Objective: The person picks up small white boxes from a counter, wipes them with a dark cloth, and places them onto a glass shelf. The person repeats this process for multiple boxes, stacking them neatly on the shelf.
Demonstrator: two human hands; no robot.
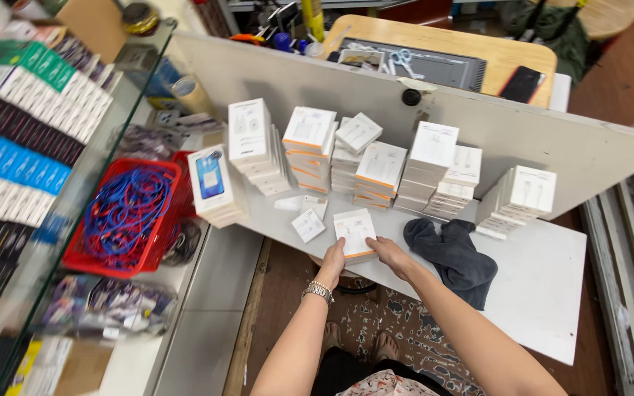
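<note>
Hands at the near edge of the white table (544,293), your left hand (333,258) and right hand (388,251) both pinching a small white box (354,232), dark cloth (453,253) just right, box stacks (376,169) farther back, red basket (75,258) of blue cables (126,209) off left

Both hands, left hand (333,258) and right hand (389,253), grip a white box (354,233) at the near edge of the white table (544,293); a dark cloth (455,255) lies just right.
</note>
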